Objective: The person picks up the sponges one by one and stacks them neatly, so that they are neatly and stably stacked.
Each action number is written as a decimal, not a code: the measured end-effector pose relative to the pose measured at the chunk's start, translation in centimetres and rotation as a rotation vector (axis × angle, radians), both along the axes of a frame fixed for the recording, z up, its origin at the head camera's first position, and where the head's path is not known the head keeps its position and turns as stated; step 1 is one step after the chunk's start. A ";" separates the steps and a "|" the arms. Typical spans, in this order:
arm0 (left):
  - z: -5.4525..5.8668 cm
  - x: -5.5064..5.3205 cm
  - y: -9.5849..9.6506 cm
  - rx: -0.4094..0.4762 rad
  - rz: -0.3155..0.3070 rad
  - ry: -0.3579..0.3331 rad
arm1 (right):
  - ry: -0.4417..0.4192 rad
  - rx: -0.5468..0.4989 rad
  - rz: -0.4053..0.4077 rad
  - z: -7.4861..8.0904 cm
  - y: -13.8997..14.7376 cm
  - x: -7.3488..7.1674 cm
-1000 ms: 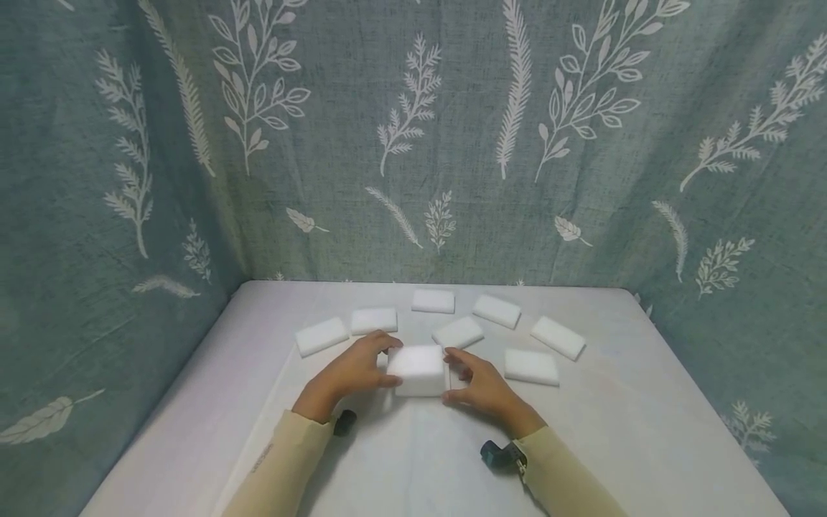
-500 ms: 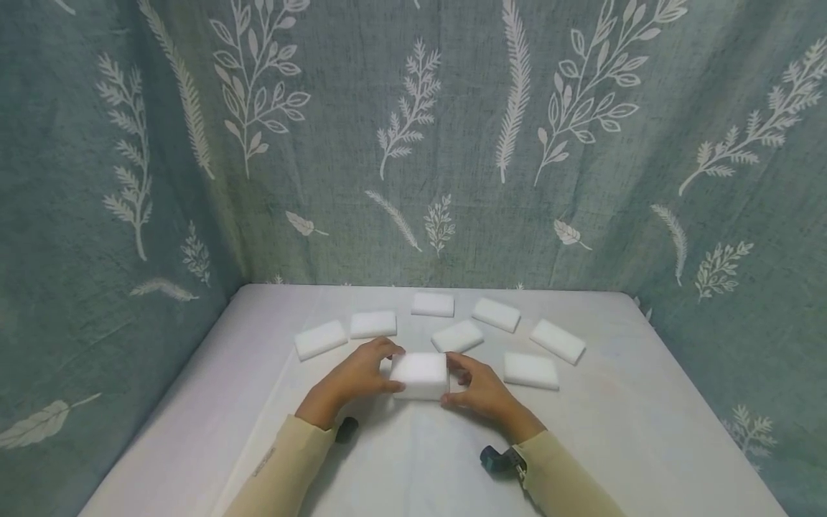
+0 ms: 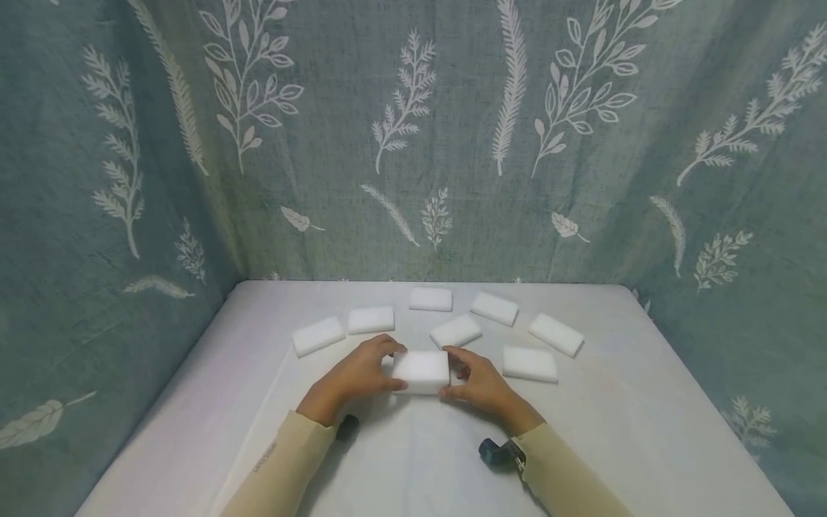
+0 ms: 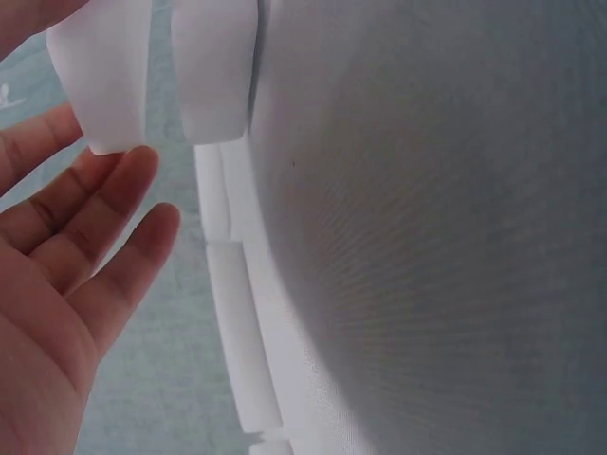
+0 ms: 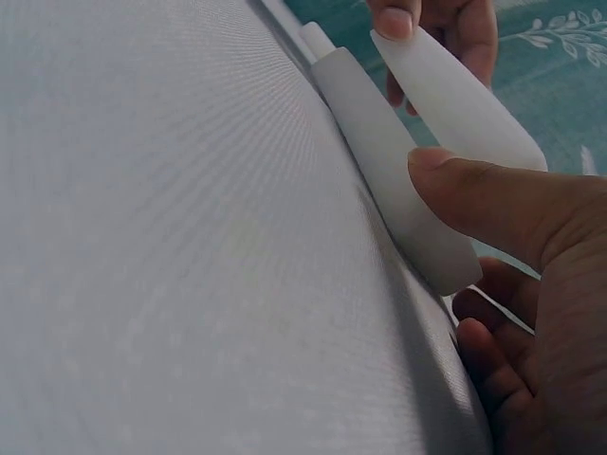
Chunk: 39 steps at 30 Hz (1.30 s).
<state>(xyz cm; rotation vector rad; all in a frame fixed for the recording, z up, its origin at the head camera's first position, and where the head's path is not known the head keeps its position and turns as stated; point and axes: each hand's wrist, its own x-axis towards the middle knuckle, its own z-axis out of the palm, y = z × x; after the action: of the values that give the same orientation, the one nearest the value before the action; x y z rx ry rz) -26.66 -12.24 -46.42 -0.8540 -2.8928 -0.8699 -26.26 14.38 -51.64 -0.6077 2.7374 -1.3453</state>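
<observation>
My left hand [image 3: 358, 370] grips one end of a smooth white rectangular block [image 3: 421, 365], whose kind I cannot tell. In the right wrist view this upper block [image 5: 460, 104] is held just above a second, similar lower block [image 5: 384, 156], with a gap between them. That lower block [image 4: 216, 76] lies on the table and is mostly hidden beneath the first in the head view. At the right end, my right hand [image 3: 484, 384] holds the lower block, thumb [image 5: 446, 175] on its near side and fingers [image 5: 507, 294] curled at its end.
Several more white blocks lie in a loose arc beyond the hands, among them one [image 3: 456, 331] just behind and one [image 3: 530, 364] to the right. The white-covered table [image 3: 413, 459] ends at a green leaf-patterned curtain [image 3: 336, 237].
The upper block has shifted slightly right in my left hand, now covering the strip of lower block that showed at its right end. My right hand stays nearly in place.
</observation>
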 end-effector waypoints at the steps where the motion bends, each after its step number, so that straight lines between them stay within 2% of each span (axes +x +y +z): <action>1: 0.1 0.0 0.0 -0.001 0.004 -0.005 | -0.001 -0.006 0.003 0.1 0.0 0.0; 16: 0.0 -0.5 0.0 -0.020 -0.014 0.001 | 0.006 -0.047 -0.011 0.2 0.0 -0.3; 30: -0.4 -0.5 0.2 -0.029 -0.013 -0.008 | -0.010 -0.037 -0.022 0.2 -0.1 0.1; 39: -0.3 -0.3 0.0 -0.028 0.004 -0.013 | -0.002 -0.041 0.015 0.3 -0.1 -0.3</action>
<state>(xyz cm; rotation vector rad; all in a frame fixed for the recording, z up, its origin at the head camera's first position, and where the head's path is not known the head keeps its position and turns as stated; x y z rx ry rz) -26.92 -12.25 -46.70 -0.8481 -2.9233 -0.8402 -26.52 14.30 -51.39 -0.6279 2.7046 -1.4020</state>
